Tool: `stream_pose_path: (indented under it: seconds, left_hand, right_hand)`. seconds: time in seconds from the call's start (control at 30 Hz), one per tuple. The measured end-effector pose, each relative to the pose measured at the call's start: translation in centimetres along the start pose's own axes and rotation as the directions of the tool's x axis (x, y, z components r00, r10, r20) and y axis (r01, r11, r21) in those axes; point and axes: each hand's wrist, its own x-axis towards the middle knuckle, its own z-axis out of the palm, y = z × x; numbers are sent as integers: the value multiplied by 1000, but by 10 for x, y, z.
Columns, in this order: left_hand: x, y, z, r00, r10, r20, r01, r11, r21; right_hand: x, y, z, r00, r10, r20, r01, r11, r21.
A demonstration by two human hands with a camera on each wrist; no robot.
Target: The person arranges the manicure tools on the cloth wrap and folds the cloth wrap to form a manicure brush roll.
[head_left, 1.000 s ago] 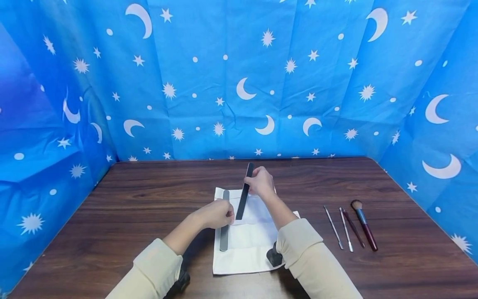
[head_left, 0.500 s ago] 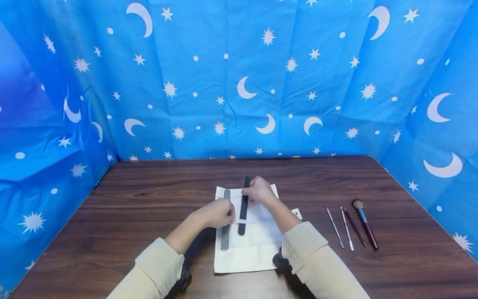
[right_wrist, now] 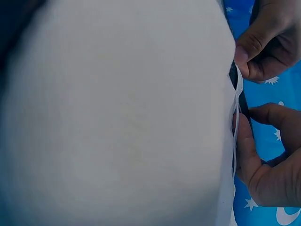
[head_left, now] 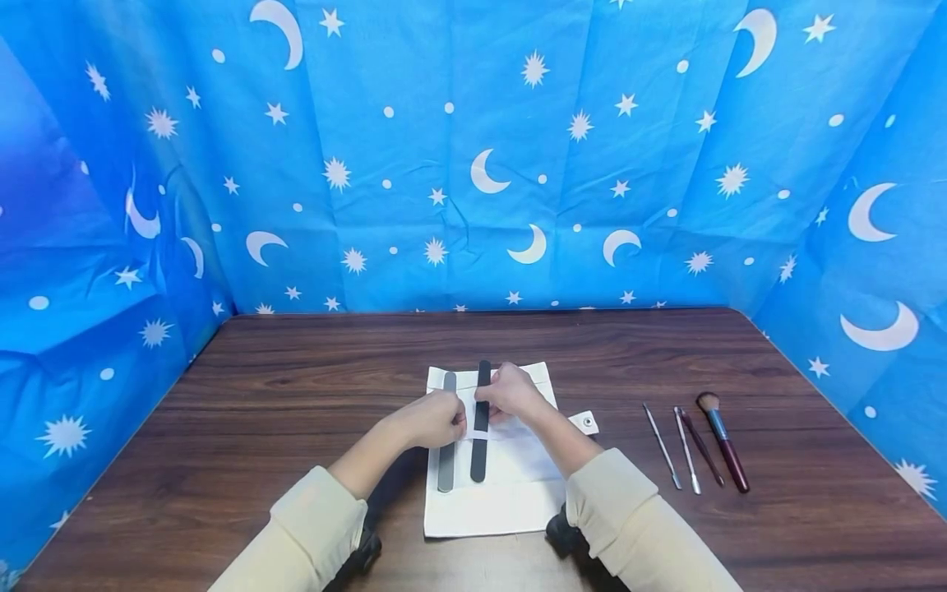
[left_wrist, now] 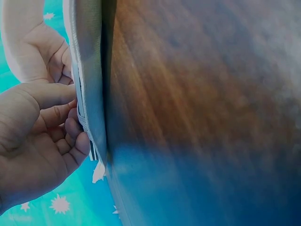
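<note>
A white cloth tool roll (head_left: pixel 503 506) lies spread on the table in the head view. On its left part sits a grey nail file (head_left: pixel 446 473), partly covered by my left hand (head_left: pixel 427 418). That hand pinches the white elastic band (right_wrist: pixel 240 84), seen in the right wrist view. My right hand (head_left: pixel 514 390) grips a black nail file (head_left: pixel 478 462) near its upper half, thumb on one side and fingers on the other. The black file passes beneath the band (head_left: pixel 479 435), its lower end showing on the near side, parallel to the grey file.
Right of the roll lie two slim metal manicure tools (head_left: pixel 661 444), a thin dark red tool (head_left: pixel 701 448) and a makeup brush (head_left: pixel 723 444). A snap tab (head_left: pixel 584 422) sticks out from the roll's right edge. A blue star-and-moon cloth (head_left: pixel 414 164) hangs behind the wooden table (head_left: pixel 296 353).
My right hand has brought the black file down toward me, and its lower end has slid under the elastic band and out the near side. My left hand has stayed nearly still.
</note>
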Motion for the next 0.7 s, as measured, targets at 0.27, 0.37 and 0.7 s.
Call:
stream_pose_path:
  seconds: [0.27,0.37,0.7]
  left_hand:
    - [2,0,0,1000,-15,6,15,1000,1]
    - [2,1,-1,1000,-9,-1,9,1000,1]
    - [-1,3,-1,1000,-4,-7,4,1000,16]
  right_hand:
    - [-5,0,1,996,-45,71,49,996,-69]
    - [-8,-1,1,995,-58,80,64,995,-76]
    - [-11,0,3,996,-35,80,41,996,-84]
